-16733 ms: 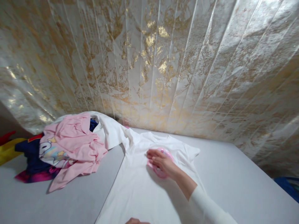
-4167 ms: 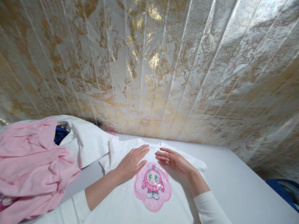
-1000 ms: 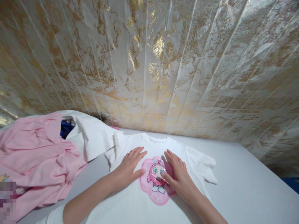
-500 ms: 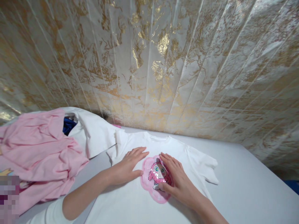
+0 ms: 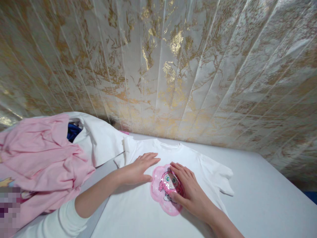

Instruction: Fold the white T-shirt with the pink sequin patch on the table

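Note:
A white short-sleeved T-shirt [image 5: 131,211] lies spread out, front up, with its neckline toward the wall. On its chest is a pink flower-shaped patch [image 5: 156,188] bearing a sequined cartoon figure with green eyes. My left hand [image 5: 138,170] rests flat on the shirt to the left of the patch, fingers stretched out and thumb toward the patch's edge. My right hand [image 5: 187,188] lies over the patch's right side, fingers extended and thumb across the figure's lower part. Part of the patch is hidden under it. Neither hand grips anything.
A heap of clothes stands at the left: a pink garment [image 5: 47,155] on top and a white one [image 5: 101,142] beside it, with dark blue cloth [image 5: 73,131] between. The pale table [image 5: 267,195] extends right. A gold-patterned covering [image 5: 153,66] rises behind.
My left hand has slid slightly up the shirt, away from the patch's side. My right hand stays over the patch. The whole view has shifted a little.

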Demonstrator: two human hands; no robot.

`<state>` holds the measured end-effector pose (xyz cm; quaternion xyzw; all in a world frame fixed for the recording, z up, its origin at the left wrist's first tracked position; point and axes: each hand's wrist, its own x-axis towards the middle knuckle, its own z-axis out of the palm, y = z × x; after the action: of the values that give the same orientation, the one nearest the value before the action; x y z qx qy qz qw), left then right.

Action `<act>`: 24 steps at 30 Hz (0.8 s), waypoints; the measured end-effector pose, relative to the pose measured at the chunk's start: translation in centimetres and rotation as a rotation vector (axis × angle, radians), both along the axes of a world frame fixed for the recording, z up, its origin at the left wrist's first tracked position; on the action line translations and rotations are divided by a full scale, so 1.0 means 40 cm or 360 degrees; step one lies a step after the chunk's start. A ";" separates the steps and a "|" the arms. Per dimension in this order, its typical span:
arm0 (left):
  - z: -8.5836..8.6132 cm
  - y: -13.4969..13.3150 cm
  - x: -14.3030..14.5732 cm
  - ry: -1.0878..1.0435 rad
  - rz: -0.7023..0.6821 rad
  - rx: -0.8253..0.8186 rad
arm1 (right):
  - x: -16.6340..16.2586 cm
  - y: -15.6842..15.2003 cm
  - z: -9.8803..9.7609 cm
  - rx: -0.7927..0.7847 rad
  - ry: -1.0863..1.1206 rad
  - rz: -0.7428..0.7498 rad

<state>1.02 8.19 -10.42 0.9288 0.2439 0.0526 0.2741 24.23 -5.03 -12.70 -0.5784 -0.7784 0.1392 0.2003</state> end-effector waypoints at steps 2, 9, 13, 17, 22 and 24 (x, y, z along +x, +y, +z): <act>0.007 -0.002 -0.001 0.0015 0.0019 0.0011 | 0.000 0.001 -0.001 0.0016 0.0001 0.0014; -0.028 0.004 0.023 -0.0171 0.0031 0.0212 | 0.000 -0.004 -0.004 0.0017 0.0047 0.0005; -0.033 0.014 0.027 -0.0309 0.0077 0.0322 | 0.002 -0.003 -0.001 0.0017 0.0179 0.0017; 0.006 -0.006 0.019 -0.0331 -0.0106 0.0284 | -0.003 -0.003 0.007 0.0027 0.0256 0.0115; 0.034 -0.025 0.011 -0.0137 -0.0229 0.0379 | -0.009 -0.006 0.011 0.0007 0.0257 0.0130; 0.030 -0.021 0.013 -0.0140 -0.0226 0.0376 | -0.008 -0.005 0.010 0.0005 0.0266 0.0106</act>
<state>1.54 7.36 -9.22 0.9663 0.1574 0.1022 0.1763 23.91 -5.23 -12.31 -0.5383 -0.7780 0.1924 0.2607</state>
